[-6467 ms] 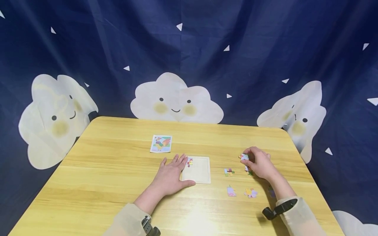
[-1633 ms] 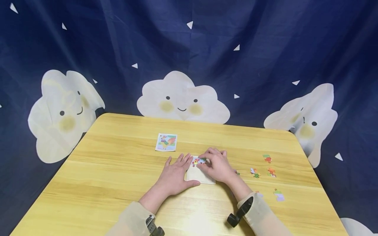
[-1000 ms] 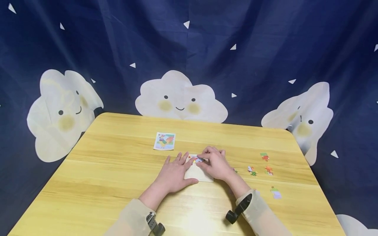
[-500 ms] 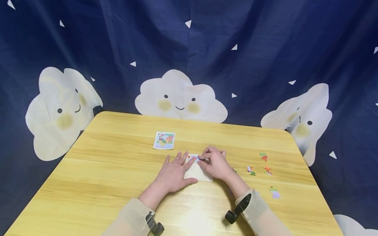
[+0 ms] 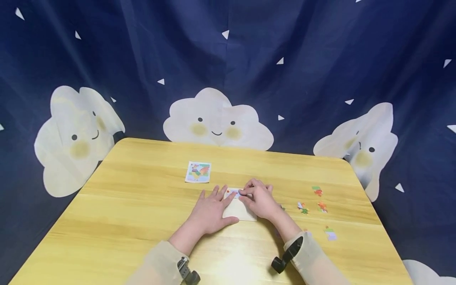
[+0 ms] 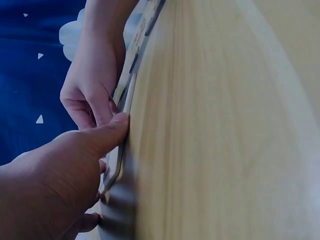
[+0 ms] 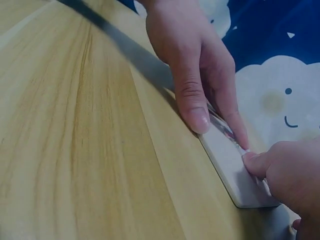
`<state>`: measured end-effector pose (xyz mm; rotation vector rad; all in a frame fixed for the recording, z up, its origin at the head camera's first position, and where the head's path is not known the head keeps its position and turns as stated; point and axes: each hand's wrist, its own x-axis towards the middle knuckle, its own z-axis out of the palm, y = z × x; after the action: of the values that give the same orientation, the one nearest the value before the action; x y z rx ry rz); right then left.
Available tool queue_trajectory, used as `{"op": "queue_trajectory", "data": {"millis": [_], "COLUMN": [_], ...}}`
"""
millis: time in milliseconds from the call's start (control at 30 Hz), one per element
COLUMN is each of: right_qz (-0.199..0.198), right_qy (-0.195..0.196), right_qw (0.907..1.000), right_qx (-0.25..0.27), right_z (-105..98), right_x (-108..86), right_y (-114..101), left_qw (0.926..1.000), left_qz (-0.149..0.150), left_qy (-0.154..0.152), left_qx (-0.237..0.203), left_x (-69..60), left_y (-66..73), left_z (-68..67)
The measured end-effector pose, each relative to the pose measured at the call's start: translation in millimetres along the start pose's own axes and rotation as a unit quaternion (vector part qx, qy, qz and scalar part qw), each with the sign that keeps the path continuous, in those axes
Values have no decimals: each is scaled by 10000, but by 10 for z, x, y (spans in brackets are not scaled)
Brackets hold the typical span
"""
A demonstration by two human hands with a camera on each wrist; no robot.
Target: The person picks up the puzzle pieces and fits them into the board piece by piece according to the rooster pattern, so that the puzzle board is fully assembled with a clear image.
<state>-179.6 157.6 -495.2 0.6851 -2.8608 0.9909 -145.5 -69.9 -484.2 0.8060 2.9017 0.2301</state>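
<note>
A pale square puzzle tray [image 5: 244, 213] lies on the table, with colourful jigsaw pieces [image 5: 233, 191] along its far edge. My left hand [image 5: 210, 213] is spread on the tray's left side; its thumb [image 6: 112, 132] rests on the near edge and its index finger presses on the pieces. With thumb and index finger, my right hand [image 5: 259, 201] pinches a jigsaw piece [image 5: 241, 192] at the tray's far side, beside the left fingertip. Fingers mostly hide that piece. In the right wrist view, both hands meet over the tray [image 7: 225, 160].
Several loose jigsaw pieces lie to the right, among them a red and green one [image 5: 317, 191], an orange one [image 5: 322, 207], a green one [image 5: 303, 208] and a lilac one [image 5: 330, 234]. A picture card [image 5: 198, 172] of a bird lies behind the left hand.
My right hand has come from the loose pieces at the right to the tray, bringing a jigsaw piece. My left index finger has shifted inward onto the pieces. Over the last half second, hardly anything moved.
</note>
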Motion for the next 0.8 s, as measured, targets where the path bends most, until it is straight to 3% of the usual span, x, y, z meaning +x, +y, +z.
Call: {"op": "queue_trajectory", "data": {"millis": [467,800], "right_qz": [1,-376], "right_qy": [31,-183], "right_qw": [10000,9990], "right_qx": [-12,165], "right_z": [46,-82], "right_x": [-1,-51], "right_y": [59,65], "left_qw": [9999,10000], "left_qz": [93,5], "left_qy": [107,91], "left_qx": [-29,-34], "left_x": [33,40], "left_y": [10,25], "left_z": [30,16]}}
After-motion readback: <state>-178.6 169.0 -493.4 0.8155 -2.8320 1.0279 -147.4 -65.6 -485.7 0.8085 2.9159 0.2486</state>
